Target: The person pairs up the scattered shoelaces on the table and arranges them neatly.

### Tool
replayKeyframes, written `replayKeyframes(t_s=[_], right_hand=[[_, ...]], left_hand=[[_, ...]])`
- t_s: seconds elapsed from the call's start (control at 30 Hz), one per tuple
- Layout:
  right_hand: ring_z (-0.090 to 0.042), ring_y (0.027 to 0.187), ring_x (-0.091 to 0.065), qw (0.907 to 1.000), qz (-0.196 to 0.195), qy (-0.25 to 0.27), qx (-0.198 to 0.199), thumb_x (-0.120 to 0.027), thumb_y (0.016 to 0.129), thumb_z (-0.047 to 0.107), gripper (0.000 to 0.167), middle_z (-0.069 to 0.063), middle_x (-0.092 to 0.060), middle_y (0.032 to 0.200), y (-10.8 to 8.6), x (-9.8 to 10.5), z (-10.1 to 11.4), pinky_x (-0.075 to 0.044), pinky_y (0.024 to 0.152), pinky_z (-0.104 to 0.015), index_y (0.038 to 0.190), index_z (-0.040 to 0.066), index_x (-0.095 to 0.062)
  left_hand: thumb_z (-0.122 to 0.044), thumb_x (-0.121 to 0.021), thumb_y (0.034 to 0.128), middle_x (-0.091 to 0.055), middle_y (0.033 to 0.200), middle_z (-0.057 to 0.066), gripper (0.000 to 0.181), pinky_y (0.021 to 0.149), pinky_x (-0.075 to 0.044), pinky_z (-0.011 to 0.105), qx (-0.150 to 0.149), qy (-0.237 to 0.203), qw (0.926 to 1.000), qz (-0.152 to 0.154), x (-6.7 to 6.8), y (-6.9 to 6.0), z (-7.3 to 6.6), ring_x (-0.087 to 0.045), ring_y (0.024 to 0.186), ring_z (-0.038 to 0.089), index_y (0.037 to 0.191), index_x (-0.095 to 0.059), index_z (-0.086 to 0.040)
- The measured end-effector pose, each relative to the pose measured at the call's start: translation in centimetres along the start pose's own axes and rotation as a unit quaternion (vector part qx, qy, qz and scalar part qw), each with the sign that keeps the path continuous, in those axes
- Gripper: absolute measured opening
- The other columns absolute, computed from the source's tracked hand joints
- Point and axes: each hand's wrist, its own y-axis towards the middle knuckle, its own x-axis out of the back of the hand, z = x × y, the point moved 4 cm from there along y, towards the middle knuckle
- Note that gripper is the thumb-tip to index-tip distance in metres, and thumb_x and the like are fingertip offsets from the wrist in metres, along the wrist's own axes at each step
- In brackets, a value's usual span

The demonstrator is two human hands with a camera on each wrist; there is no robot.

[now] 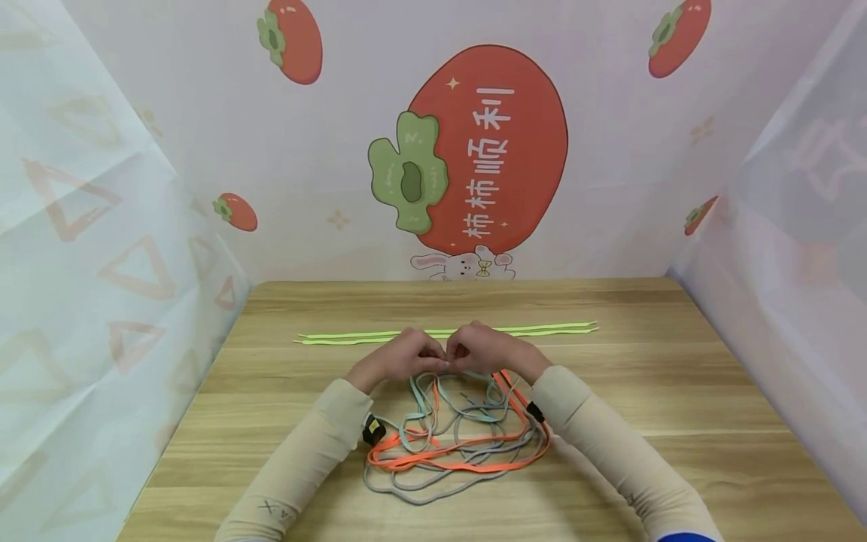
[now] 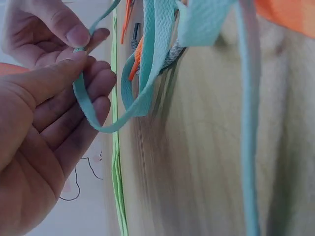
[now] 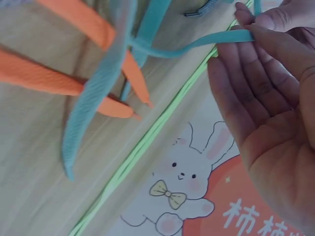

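Note:
Both hands meet over a tangle of laces, fingertips close together. My left hand [image 1: 409, 354] pinches a flat light-blue shoelace [image 2: 106, 128] between thumb and finger; the lace droops in a loop below the fingers in the left wrist view. My right hand [image 1: 482, 348] pinches the same lace right beside it, its other fingers loosely bent in the right wrist view. Under the hands, orange shoelaces [image 1: 467, 467] and grey shoelaces [image 1: 420, 502] lie tangled with more light-blue lace. Some orange and light-blue ends hang near the wrist cameras.
Two yellow-green shoelaces [image 1: 339, 341] lie straight and side by side across the wooden table [image 1: 271, 421], beyond the hands. A printed backdrop [image 1: 609, 188] stands behind the table, with pale sheets on both sides. Dark wrist devices [image 1: 373, 430] sit close to the tangled laces.

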Motion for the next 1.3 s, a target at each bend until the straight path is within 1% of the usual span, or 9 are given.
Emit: replayKeyframes(t_s=[0.13,0.3,0.5,0.67,0.87,1.03,1.13,1.27,1.3], right_hand=[[-0.005,0.072,-0.065,0.9993,0.002,0.038,-0.005,-0.069,0.104,0.018,0.011,0.008,-0.074,0.087,-0.2,-0.1,-0.5,-0.055,0.071,-0.024,0.097,0.017,-0.077],[-0.005,0.072,-0.064,0.9969,-0.002,0.079,0.008,-0.068,0.103,0.017,0.012,-0.001,-0.076,0.088,-0.5,-0.4,-1.1,-0.055,0.070,-0.023,0.101,0.011,-0.079],[-0.006,0.065,-0.057,0.9931,-0.003,0.116,0.018,-0.070,0.104,0.017,0.013,-0.008,-0.077,0.085,-1.3,-0.7,-2.2,-0.051,0.064,-0.023,0.099,0.010,-0.079],[-0.011,0.066,-0.058,0.9895,0.004,0.144,0.014,-0.070,0.103,0.015,0.013,-0.011,-0.076,0.085,-2.3,-0.6,-3.1,-0.051,0.064,-0.023,0.099,0.007,-0.079],[-0.014,0.065,-0.057,0.9898,0.012,0.141,0.012,-0.067,0.105,0.016,0.017,-0.010,-0.074,0.083,-3.4,-0.3,-3.9,-0.051,0.064,-0.024,0.099,0.005,-0.078],[-0.015,0.065,-0.058,0.9899,0.016,0.141,0.005,-0.067,0.105,0.016,0.016,-0.005,-0.072,0.082,-4.2,-0.1,-4.8,-0.050,0.061,-0.024,0.101,0.004,-0.077],[-0.015,0.067,-0.060,0.9889,0.017,0.148,-0.001,-0.067,0.105,0.019,0.017,-0.004,-0.072,0.082,-4.9,0.2,-5.4,-0.053,0.061,-0.028,0.100,0.005,-0.076],[-0.018,0.073,-0.064,0.9869,0.012,0.161,-0.001,-0.068,0.105,0.018,0.017,-0.008,-0.073,0.083,-5.8,0.7,-6.1,-0.058,0.066,-0.033,0.098,0.004,-0.076],[-0.017,0.073,-0.064,0.9870,0.011,0.161,0.001,-0.068,0.104,0.017,0.017,-0.009,-0.073,0.083,-6.0,0.8,-6.2,-0.058,0.066,-0.032,0.097,0.004,-0.077]], left_hand=[[-0.017,-0.070,0.1028,-0.077,0.082,-0.004,0.016,0.071,-0.055,0.022,0.002,-0.015,0.9998,-0.016,0.3,-0.3,0.3,-0.068,0.072,0.005,0.093,-0.082,-0.013],[-0.010,-0.070,0.1023,-0.077,0.078,0.002,0.017,0.067,-0.056,0.022,0.020,-0.042,0.9988,-0.013,0.7,-1.1,1.2,-0.072,0.070,0.014,0.090,-0.081,-0.008],[-0.007,-0.070,0.1012,-0.078,0.079,0.009,0.016,0.066,-0.059,0.023,0.035,-0.064,0.9973,-0.011,1.4,-2.4,2.3,-0.072,0.067,0.010,0.091,-0.081,-0.003],[-0.005,-0.068,0.1017,-0.078,0.082,0.010,0.016,0.067,-0.062,0.026,0.046,-0.090,0.9948,-0.011,1.8,-3.6,3.1,-0.073,0.068,0.011,0.094,-0.081,0.001],[-0.005,-0.068,0.1016,-0.077,0.082,0.010,0.016,0.068,-0.063,0.029,0.061,-0.109,0.9920,-0.012,2.4,-5.1,3.9,-0.074,0.070,0.017,0.095,-0.080,0.002],[-0.007,-0.068,0.1024,-0.077,0.083,0.012,0.017,0.069,-0.063,0.029,0.068,-0.107,0.9919,-0.007,3.1,-6.3,4.7,-0.073,0.071,0.016,0.094,-0.080,0.002],[-0.007,-0.067,0.1028,-0.077,0.084,0.011,0.017,0.069,-0.063,0.030,0.067,-0.103,0.9924,-0.005,3.6,-7.1,5.2,-0.073,0.071,0.015,0.094,-0.080,0.001],[-0.008,-0.067,0.1030,-0.078,0.084,0.011,0.018,0.069,-0.063,0.030,0.069,-0.097,0.9928,-0.004,4.4,-8.1,5.6,-0.074,0.072,0.016,0.094,-0.080,0.001],[-0.008,-0.067,0.1029,-0.078,0.084,0.012,0.018,0.069,-0.063,0.030,0.070,-0.097,0.9927,-0.004,4.6,-8.3,5.6,-0.074,0.072,0.015,0.094,-0.080,0.002]])
